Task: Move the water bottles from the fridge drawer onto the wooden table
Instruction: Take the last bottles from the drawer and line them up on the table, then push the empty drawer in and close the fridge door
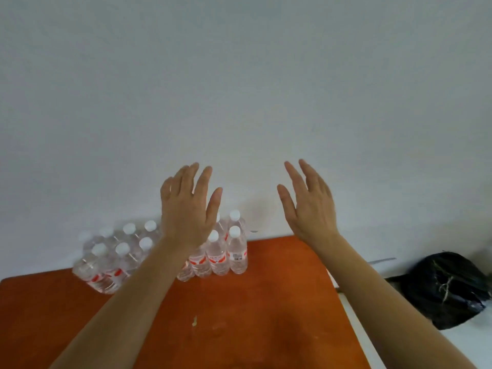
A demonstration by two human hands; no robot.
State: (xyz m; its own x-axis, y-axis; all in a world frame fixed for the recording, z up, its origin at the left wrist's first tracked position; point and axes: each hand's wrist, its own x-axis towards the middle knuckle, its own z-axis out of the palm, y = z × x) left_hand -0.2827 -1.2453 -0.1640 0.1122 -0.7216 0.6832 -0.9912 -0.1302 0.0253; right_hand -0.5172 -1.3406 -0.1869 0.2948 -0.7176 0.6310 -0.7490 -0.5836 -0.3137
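Both your hands are raised in front of you and hold nothing. Your left hand (pixel 186 211) has its back to the camera, fingers straight and slightly spread, thumb out to the right. Your right hand (pixel 310 209) is much the same, fingers straight and close together, thumb out to the left. The two hands are apart, with a gap of bare wall (pixel 239 89) between them, and neither touches anything.

The bottles (pixel 221 254) stand on the tabletop (pixel 253 302), grouped at its far edge close to the wall. They are clear, with white caps (pixel 234 230) and red-and-white labels (pixel 217 258), and they stand upright in what looks like two rows, packed side by side. Your left forearm (pixel 149 265) crosses in front of the middle of the group and hides part of it. The bottles to the left of that arm are blurred, so you cannot count them surely; the ones to the right of it are sharper. Your left hand is above the group, not on it. Your right hand is off to the right of the bottles.

The tabletop is reddish-brown wood. Its right edge runs under your right forearm (pixel 372 288). A small pale scrap (pixel 195 321) lies on the wood near the middle, between your two forearms and well apart from the bottles.

Beyond the tabletop's right edge, lower down, sits a crumpled black bag (pixel 447 288) on a pale surface. The wall behind everything is plain and light grey.
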